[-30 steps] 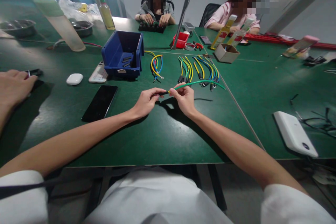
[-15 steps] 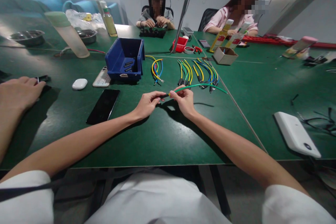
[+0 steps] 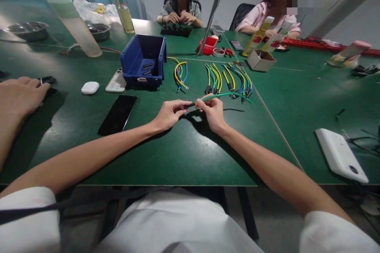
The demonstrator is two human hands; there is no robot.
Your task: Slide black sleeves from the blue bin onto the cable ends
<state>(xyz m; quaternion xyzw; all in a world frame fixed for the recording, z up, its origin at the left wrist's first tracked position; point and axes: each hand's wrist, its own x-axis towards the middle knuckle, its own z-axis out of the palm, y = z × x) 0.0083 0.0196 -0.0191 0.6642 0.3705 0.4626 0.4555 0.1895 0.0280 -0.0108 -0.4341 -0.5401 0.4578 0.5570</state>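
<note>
My left hand pinches a black sleeve at the near end of a green wire. A bit of yellow shows beside the sleeve, where my right hand grips the wire between thumb and fingers. From there the wire arcs off to the right, its far end free. Beyond my hands lie bunches of yellow, green and blue wires with black-sleeved ends. A looped bundle of coloured wires lies nearer the blue bin, which holds several small black tubes.
A black phone, a white earbud case and another phone lie to the left, near another person's hand. At right is a white power bank. A metal pole rises beyond the wires; two people sit across the table.
The view has shifted slightly. Both my hands keep their grip on the green wire and its black sleeve, with little change in pose. The person opposite has brought their hands lower.
</note>
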